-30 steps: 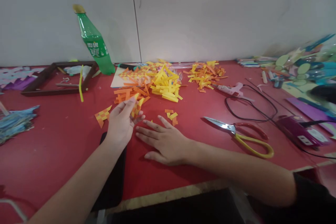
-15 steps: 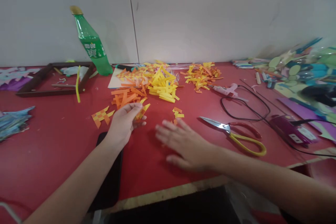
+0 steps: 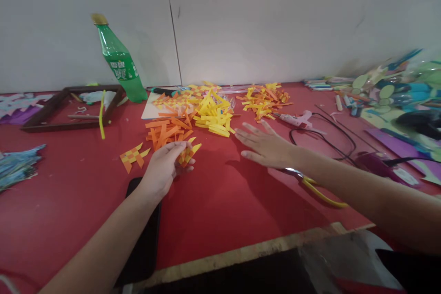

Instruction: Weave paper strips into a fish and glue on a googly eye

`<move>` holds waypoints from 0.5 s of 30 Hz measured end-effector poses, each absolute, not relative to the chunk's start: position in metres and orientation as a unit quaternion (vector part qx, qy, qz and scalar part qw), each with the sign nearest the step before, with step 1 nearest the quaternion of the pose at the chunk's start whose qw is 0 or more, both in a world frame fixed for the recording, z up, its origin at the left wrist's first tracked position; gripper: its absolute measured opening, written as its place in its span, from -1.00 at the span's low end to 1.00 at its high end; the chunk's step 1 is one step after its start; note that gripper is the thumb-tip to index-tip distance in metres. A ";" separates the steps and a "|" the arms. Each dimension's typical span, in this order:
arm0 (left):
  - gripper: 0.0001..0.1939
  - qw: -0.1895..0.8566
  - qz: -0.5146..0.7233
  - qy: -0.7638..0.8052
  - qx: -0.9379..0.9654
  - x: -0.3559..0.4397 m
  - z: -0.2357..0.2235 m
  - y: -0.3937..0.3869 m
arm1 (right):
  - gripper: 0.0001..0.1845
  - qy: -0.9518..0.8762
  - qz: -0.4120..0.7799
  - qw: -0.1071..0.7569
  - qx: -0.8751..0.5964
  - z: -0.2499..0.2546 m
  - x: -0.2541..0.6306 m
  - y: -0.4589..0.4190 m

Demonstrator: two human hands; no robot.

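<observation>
Nearby, a black phone (image 3: 140,248) lay on the red surface (image 3: 213,220). Just beyond, the left hand (image 3: 165,165) pinched a woven orange-and-yellow paper piece (image 3: 189,153) between its fingers; the right hand (image 3: 264,145), fingers spread and released, was near yellow strips (image 3: 215,117). Farther back, a green bottle (image 3: 136,93) bore a label (image 3: 121,70) with white characters, too blurred to read.

Red-topped bench (image 3: 86,211), pale worn front edge. Back left: dark wooden frame (image 3: 44,115) lying flat, green soda bottle (image 3: 126,73) upright beside it. Mid: orange paper strips (image 3: 167,131) heaped against yellow paper strips (image 3: 215,115); woven paper piece (image 3: 132,156) nearby, loose. Black phone (image 3: 143,250) at front edge. Right: pink glue gun (image 3: 292,120), yellow-handled scissors (image 3: 320,194) partly hidden. Far left: blue bundle (image 3: 20,165).
</observation>
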State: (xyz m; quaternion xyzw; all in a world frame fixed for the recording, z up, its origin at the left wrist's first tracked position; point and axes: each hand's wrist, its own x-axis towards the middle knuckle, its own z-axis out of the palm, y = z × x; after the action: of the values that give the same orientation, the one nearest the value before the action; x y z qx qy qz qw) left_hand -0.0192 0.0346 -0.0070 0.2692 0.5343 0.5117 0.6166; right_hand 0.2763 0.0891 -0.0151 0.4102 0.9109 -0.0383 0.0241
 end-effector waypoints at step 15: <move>-0.91 0.629 0.493 0.539 0.265 -0.019 -0.006 0.034 | -0.34 0.953 -0.112 0.051 0.278 -0.030 0.321 0.125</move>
State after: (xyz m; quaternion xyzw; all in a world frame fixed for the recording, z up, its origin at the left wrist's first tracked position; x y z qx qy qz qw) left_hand -0.0188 0.0337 -0.0058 0.2654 0.5391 0.4932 0.6290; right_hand 0.3206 0.1253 -0.0301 0.2778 0.9527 -0.1122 0.0511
